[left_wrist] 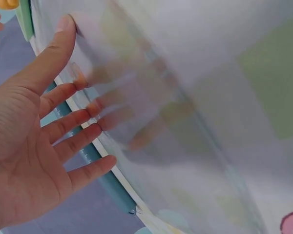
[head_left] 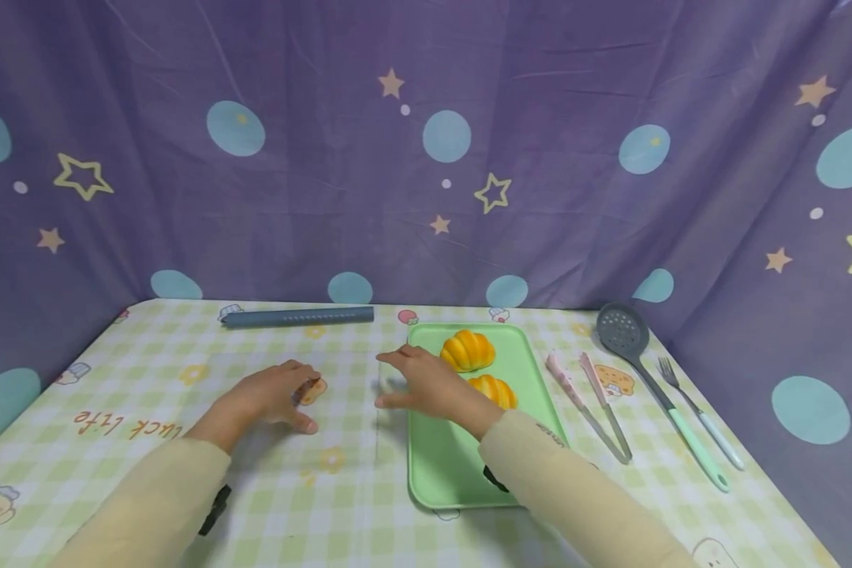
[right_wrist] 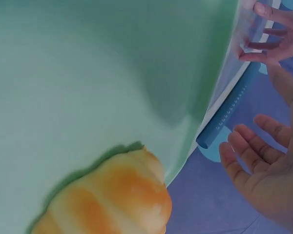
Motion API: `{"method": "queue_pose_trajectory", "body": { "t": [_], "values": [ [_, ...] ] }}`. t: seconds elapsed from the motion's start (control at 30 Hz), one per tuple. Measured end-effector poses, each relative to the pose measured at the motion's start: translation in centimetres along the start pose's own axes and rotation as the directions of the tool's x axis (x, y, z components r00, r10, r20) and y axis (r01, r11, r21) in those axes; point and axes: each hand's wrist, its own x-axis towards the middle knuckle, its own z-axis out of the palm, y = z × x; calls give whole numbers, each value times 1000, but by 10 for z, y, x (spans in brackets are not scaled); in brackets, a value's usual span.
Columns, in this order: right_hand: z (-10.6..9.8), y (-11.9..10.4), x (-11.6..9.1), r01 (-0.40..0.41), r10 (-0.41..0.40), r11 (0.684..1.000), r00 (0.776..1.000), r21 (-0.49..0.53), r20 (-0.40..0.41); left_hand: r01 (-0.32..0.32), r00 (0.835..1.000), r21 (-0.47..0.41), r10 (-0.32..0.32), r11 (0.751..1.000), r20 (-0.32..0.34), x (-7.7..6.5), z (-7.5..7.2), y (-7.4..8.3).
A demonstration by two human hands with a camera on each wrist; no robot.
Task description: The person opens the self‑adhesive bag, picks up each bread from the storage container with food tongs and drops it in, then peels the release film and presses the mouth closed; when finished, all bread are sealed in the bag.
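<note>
My left hand (head_left: 273, 394) is held low over the checked cloth, its fingers spread and slightly bent, holding nothing. Beneath it lies a clear, glossy sheet (head_left: 355, 418), which mirrors the fingers in the left wrist view; whether a fingertip touches it I cannot tell. My right hand (head_left: 433, 386) hovers over the left edge of a green tray (head_left: 447, 473), fingers loose and apart, with nothing in them. On the tray sit two golden bread rolls, one at the back (head_left: 468, 350) and another (head_left: 495, 390) partly hidden behind my right wrist.
A blue-grey tube-like roll (head_left: 298, 317) with markings lies along the table's back edge. Right of the tray are pink-tipped tongs (head_left: 599, 410), a skimmer (head_left: 623, 331) with a mint handle, and a fork (head_left: 703, 414). A purple curtain (head_left: 554, 95) hangs behind.
</note>
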Motion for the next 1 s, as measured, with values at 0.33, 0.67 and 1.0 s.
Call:
{"method": "queue_pose_trajectory", "body": {
  "t": [0.33, 0.67, 1.0],
  "values": [
    [12, -1, 16, 30, -25, 997, 997, -72, 69, 31, 999, 35, -32, 999, 16, 5, -6, 11],
    [20, -8, 24, 69, -50, 987, 991, -146, 128, 68, 998, 45, -69, 997, 12, 5, -9, 19],
    [22, -10, 33, 80, -44, 970, 987, -229, 157, 53, 999, 50, -53, 997, -4, 5, -4, 13]
  ]
}}
